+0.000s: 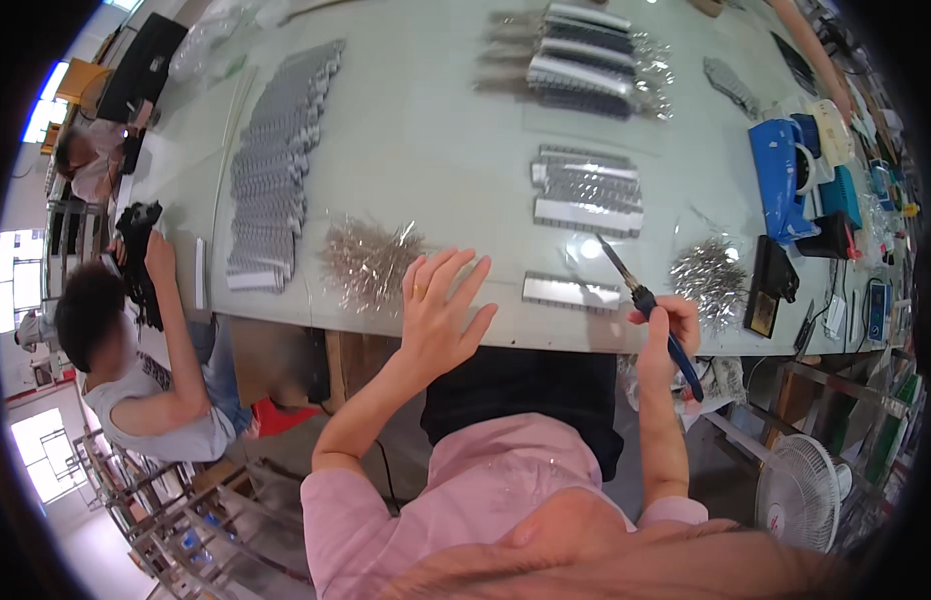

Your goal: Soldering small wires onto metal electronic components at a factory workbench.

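Observation:
My right hand (pixel 671 330) is closed around the dark blue handle of a soldering iron (pixel 640 294), its pointed metal tip aimed up and to the left. Just left of that tip lies a single white-and-grey strip (pixel 570 292) near the table's front edge. Behind it sits a short stack of similar strips (pixel 587 190). My left hand (pixel 440 310) is raised with fingers spread and nothing in it, beside a loose heap of thin silvery pieces (pixel 367 262). A second shiny heap (pixel 707 280) lies to the right of the iron.
Long rows of grey strips (pixel 275 170) lie on the left of the table (pixel 415 130); another stack (pixel 585 60) is at the back. Right are a blue tool (pixel 775 175) and a black tray (pixel 763 300). A co-worker (pixel 150 390) sits left; a fan (pixel 800 490) stands lower right.

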Available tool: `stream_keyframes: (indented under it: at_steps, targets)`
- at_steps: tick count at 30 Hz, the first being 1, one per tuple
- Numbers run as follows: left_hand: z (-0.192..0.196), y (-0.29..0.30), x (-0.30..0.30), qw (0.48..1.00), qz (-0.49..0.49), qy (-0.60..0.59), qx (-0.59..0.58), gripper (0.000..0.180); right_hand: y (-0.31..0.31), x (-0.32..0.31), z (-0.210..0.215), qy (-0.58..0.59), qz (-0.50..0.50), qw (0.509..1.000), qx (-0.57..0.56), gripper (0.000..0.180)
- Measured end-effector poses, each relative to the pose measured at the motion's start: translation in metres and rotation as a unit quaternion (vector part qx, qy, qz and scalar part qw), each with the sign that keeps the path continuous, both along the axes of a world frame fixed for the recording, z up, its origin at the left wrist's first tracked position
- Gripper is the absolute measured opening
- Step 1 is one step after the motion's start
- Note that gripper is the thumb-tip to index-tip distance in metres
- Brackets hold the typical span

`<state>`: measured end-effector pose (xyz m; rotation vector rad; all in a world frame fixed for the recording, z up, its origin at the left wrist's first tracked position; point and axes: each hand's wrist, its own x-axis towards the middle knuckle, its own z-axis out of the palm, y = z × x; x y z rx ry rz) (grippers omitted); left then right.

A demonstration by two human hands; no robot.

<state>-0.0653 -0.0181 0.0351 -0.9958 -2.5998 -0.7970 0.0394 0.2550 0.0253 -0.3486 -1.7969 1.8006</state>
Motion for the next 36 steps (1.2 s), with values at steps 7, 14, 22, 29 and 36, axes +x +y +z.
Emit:
stream_keyframes:
  at_steps: [7, 14, 22, 29, 36]
  targets:
    - [0.007, 0.084, -0.122, 0.989, -0.121, 0.075, 0.030, 0.036, 0.042, 0.016, -0.026, -0.057, -0.107, 0.992, 0.017, 0.008]
    - [0.020, 0.172, -0.249, 0.990, -0.123, 0.060, -0.024, 0.050, 0.049, 0.018, -0.037, -0.027, -0.120, 0.992, -0.024, 0.009]
    - [0.022, 0.179, -0.281, 0.976, -0.117, -0.042, -0.176, 0.053, 0.045, 0.020, -0.039, -0.027, -0.099, 0.994, -0.032, 0.009]
    - [0.023, 0.177, -0.279, 0.980, -0.113, -0.049, -0.158, 0.048, 0.046, 0.020, -0.040, -0.021, -0.088, 0.996, -0.022, 0.010]
    - [0.029, 0.178, -0.276, 0.981, -0.096, -0.073, -0.151, 0.049, 0.044, 0.020, -0.041, -0.021, -0.094, 0.995, -0.018, 0.009]
